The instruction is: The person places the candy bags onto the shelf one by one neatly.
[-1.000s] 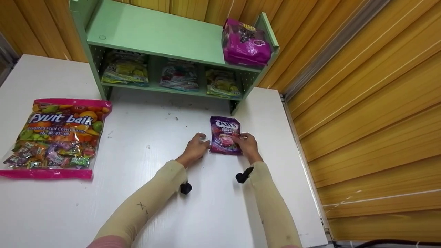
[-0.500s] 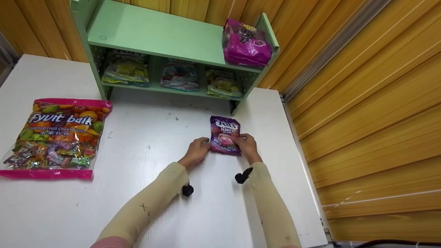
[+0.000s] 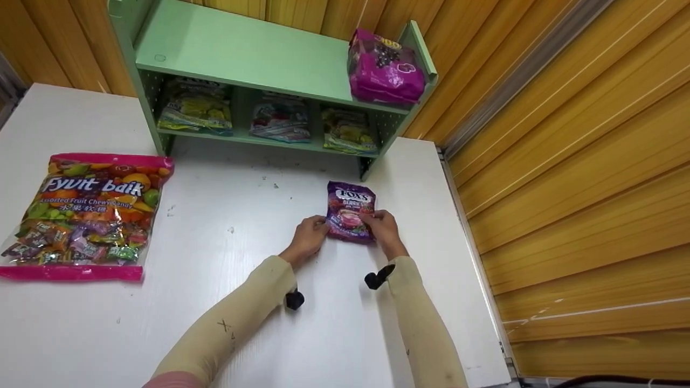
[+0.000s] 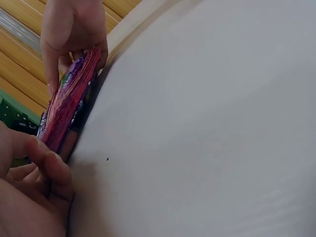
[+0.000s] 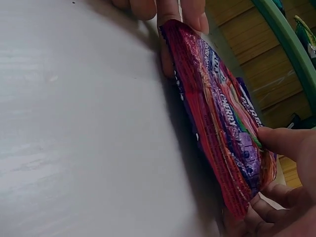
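A purple Fox's berries candy bag [image 3: 347, 202] is held just in front of the green shelf, its printed face up. My left hand [image 3: 308, 237] pinches the bag's lower left edge, thumb above and a finger below. On the opposite edge, my right hand [image 3: 386, 230] grips with the thumb on the printed face and fingers underneath. The right wrist view shows the bag's crimped end [image 5: 190, 98] side-on, a little above the white surface. In the left wrist view, both hands hold the bag [image 4: 69, 103] at its two sides.
A green shelf unit [image 3: 242, 48] stands at the back, with yellow bags [image 3: 197, 108] and a red-and-white bag [image 3: 280, 118] in its compartments. On its top right sits a magenta bag [image 3: 385, 70]. A large Fyvit baik candy bag [image 3: 91, 210] lies left. Wooden panelling [image 3: 582, 215] borders the right.
My left hand has closed its fingers on the bag's left edge. The bag has shifted very slightly left, while my right hand has kept its grip.
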Motion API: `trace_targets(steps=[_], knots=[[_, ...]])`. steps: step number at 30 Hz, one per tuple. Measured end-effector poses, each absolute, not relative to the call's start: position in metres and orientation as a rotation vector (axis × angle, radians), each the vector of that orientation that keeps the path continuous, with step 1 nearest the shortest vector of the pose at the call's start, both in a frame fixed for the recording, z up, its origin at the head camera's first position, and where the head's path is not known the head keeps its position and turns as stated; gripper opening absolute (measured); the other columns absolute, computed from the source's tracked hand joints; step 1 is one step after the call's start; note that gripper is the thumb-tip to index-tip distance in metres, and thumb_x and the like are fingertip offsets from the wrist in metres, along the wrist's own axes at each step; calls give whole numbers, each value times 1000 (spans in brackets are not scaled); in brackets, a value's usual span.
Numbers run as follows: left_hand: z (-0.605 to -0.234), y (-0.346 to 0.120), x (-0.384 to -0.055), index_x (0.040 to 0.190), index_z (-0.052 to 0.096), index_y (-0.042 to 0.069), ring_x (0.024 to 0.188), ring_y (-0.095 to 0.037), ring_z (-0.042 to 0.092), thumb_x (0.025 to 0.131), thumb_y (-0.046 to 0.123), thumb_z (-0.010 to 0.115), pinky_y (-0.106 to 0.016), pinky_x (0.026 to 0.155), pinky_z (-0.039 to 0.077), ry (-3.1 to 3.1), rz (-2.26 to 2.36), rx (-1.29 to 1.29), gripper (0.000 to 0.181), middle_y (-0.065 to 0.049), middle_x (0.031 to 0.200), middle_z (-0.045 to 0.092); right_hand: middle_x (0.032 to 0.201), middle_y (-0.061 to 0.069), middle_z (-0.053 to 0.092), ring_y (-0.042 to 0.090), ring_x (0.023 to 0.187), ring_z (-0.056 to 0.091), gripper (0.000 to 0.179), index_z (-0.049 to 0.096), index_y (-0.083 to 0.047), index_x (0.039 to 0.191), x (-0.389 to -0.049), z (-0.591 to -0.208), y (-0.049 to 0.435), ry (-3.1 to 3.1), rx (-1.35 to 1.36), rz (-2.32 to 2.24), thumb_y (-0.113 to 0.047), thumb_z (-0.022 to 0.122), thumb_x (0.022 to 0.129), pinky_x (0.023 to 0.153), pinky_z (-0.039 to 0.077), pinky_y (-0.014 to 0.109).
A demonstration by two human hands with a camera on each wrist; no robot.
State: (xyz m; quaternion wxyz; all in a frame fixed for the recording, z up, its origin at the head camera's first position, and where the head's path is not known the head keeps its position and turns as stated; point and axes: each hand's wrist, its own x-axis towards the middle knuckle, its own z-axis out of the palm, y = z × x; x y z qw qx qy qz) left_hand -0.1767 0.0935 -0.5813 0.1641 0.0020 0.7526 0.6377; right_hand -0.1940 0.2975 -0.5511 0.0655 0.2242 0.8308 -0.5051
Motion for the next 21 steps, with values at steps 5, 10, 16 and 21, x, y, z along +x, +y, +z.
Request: trace_targets(steps=[5,10,16,21], knots=[[-582,92,-173,124,61,4,68,-14,61,99,25,52,-30,69,53,2114,1882,-30,34,-16,107,70,104,11,59,16,86,56,41,54,-2,117,-190,-551,290,2493,686,-1554,-30,67,89,69,46,25],[-583,90,-170,127,58,5,38,-10,46,100,23,50,-25,42,45,2007,1951,-34,34,-17,82,66,110,12,58,17,91,55,41,54,-2,116,-185,-552,288,2465,703,-1571,-32,66,90,77,46,27],[-578,91,-171,125,58,6,37,-12,51,99,28,51,-31,42,50,2021,1982,-51,35,-19,71,65,118,12,57,16,98,56,48,53,-5,125,-181,-550,287,2424,645,-1642,-35,64,91,90,45,29],[-577,91,-173,117,61,5,35,-9,49,99,30,53,-27,39,46,2100,2000,-104,32,-19,74,69,104,13,66,16,74,67,54,45,-9,137,-175,-546,285,2249,588,-1774,-34,63,93,69,56,29]])
